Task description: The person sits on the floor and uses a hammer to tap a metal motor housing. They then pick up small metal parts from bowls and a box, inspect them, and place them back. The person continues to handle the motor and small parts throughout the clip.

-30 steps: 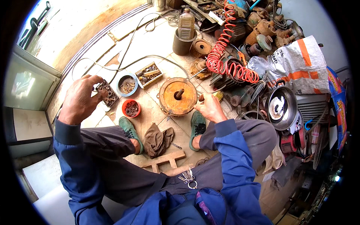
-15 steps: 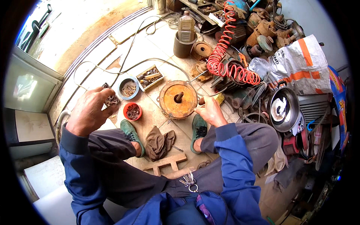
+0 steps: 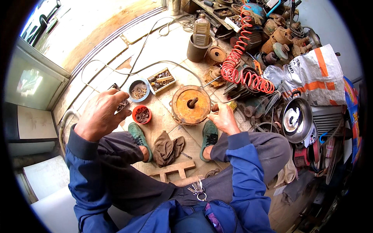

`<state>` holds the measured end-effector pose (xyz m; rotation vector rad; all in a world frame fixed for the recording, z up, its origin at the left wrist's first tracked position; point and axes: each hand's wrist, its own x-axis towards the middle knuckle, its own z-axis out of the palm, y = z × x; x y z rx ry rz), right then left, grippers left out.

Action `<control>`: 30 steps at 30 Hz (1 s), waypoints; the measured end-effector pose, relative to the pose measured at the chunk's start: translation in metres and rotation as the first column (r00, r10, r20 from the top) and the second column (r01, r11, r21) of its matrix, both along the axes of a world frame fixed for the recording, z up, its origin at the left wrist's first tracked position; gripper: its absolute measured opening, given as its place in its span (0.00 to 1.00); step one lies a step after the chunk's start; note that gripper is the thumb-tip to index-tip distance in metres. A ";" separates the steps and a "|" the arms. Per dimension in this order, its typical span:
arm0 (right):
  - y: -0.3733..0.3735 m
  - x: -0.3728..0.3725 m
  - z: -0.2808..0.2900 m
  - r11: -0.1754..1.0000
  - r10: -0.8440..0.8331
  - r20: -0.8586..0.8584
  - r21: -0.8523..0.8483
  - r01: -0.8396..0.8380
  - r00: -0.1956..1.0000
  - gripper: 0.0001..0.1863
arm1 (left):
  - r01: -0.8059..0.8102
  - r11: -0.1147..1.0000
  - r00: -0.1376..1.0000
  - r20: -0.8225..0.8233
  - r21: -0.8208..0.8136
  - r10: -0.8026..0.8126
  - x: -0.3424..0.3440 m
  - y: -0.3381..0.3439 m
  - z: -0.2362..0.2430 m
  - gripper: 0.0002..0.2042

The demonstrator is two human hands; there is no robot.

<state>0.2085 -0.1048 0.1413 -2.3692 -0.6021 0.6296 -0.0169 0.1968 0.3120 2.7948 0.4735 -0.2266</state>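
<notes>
A rusty orange round metal plate with an upright centre shaft (image 3: 182, 108) lies on the tiles beyond my feet. My right hand (image 3: 221, 118) is at its right rim, thumb and fingers pinched together, what is between them unclear. My left hand (image 3: 103, 112) hovers at the left with curled fingers apart, partly hiding a dark tray of small hardware (image 3: 121, 104). Close by are a red bowl of rusty small parts (image 3: 142, 115), a blue-grey bowl of bolts (image 3: 138, 89) and a box of fittings (image 3: 160, 80).
Brown cloth (image 3: 169, 147) and a wooden frame (image 3: 171, 171) lie between my legs. Rusty parts (image 3: 279, 39), a red coiled hose (image 3: 233, 66), a white sack (image 3: 311, 73) and a pan (image 3: 297, 120) crowd the right. A bottle (image 3: 201, 31) stands behind. A cable crosses the tiles.
The view has shifted slightly. My left hand has moved a little rightward and toward me. My right hand stays at the plate's rim, its fingers slightly changed in position.
</notes>
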 end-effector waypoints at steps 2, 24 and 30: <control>-0.002 0.001 -0.004 1.000 -0.007 -0.006 0.020 0.007 1.000 0.20 | 0.015 1.000 0.999 0.037 -0.002 -0.015 -0.002 0.000 -0.001 0.17; -0.003 0.006 -0.013 1.000 0.005 0.016 0.024 -0.005 1.000 0.22 | 0.049 0.999 0.997 0.056 0.000 -0.049 -0.008 0.002 -0.005 0.19; -0.005 0.007 -0.020 0.998 0.012 0.013 0.057 -0.013 1.000 0.22 | 0.034 0.999 0.998 0.053 -0.024 -0.032 -0.010 0.003 -0.005 0.19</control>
